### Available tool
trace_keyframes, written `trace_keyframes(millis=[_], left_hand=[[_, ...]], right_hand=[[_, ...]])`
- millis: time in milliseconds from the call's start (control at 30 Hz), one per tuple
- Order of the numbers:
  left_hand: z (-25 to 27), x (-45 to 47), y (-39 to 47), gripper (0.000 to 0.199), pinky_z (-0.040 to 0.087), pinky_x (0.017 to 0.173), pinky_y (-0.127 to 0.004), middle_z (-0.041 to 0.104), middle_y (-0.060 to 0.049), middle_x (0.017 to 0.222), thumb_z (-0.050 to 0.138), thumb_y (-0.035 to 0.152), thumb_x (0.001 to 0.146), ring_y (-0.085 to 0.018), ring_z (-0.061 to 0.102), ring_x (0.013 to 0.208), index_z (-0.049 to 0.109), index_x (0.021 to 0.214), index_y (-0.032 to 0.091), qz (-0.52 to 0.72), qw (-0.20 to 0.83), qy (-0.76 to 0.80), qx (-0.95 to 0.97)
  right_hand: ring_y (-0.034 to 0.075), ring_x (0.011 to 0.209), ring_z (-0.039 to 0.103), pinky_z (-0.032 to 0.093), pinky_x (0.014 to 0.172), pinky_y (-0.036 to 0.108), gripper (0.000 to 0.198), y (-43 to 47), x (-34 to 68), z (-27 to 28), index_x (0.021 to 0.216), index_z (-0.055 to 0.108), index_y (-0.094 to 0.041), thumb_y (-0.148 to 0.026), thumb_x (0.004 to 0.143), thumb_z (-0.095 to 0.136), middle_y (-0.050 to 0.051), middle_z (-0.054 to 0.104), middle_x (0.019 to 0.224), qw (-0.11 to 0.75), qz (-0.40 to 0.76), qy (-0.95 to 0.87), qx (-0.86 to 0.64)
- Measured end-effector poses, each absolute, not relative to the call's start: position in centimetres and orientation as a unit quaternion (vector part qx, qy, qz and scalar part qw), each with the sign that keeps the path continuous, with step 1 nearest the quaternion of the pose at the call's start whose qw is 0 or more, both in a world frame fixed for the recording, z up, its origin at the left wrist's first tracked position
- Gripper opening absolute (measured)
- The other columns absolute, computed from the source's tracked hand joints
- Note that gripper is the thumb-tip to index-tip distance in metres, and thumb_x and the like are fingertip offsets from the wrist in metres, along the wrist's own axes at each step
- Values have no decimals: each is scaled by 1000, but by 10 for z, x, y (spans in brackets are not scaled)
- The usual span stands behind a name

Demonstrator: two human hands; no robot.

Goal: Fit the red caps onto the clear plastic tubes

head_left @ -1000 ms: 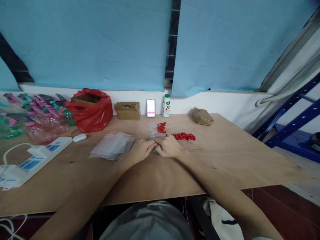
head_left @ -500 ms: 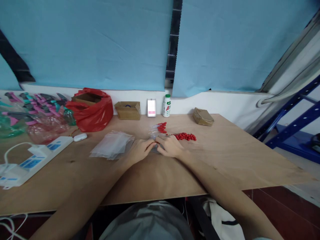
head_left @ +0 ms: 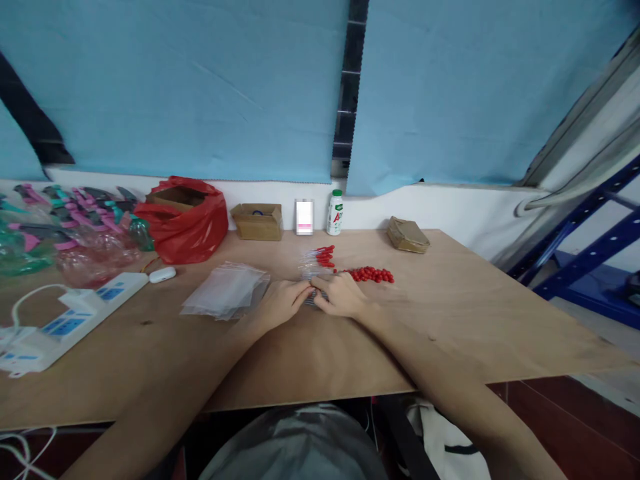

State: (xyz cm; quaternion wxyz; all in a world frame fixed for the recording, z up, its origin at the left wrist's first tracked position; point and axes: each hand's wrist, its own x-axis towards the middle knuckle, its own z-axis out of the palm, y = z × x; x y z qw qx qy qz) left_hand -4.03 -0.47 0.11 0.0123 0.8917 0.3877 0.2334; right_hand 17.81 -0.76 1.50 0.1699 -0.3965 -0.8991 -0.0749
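Note:
My left hand [head_left: 284,301] and my right hand [head_left: 342,295] meet over the middle of the table. Fingers on both are bent and pressed together, thumbs close to each other; what they pinch is small and mostly hidden. Thin, clear or silvery sticks [head_left: 311,272] lie just beyond and partly under the fingertips. Some of these carry red tips [head_left: 325,257], fanned toward the right. Beside my right hand is a pile of small red caps or beads [head_left: 373,274]. Left of my left hand rests a stack of clear plastic bags [head_left: 226,291].
Along the wall stand a red plastic bag [head_left: 200,227] around a box, an open cardboard box [head_left: 259,223], a phone [head_left: 304,217], a white bottle [head_left: 335,213] and a brown packet [head_left: 408,235]. Spray bottles [head_left: 95,247] and a power strip [head_left: 75,320] occupy the left side.
Both hands stay in nearly the same place, with only slight finger movement. The whole view has shifted a few pixels.

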Motion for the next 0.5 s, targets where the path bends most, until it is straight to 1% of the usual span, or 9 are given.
trace_keyframes(millis=[133,233,500], left_hand=[[-1,-40,-3,31,46,72,-30,81,-6,97,44,33,110,-20,74,81,73,106,23,236,17,388,891],[-2,-41,-3,32,46,72,-30,80,-7,96,43,34,110,-21,74,81,73,105,23,236,15,388,891],[3,-38,-7,40,46,71,-32,80,-9,95,34,34,112,-22,74,80,71,103,20,221,2,408,886]], right_hand=[[18,71,61,25,63,30,21,-7,177,14,100,70,-21,-32,96,51,4,76,91,173,-74,-895,-404],[18,70,60,26,64,29,23,-6,178,13,100,70,-22,-33,98,50,4,76,89,176,-73,-895,-403],[17,70,59,25,65,29,23,-5,180,13,100,68,-21,-32,100,48,5,75,92,184,-63,-900,-390]])
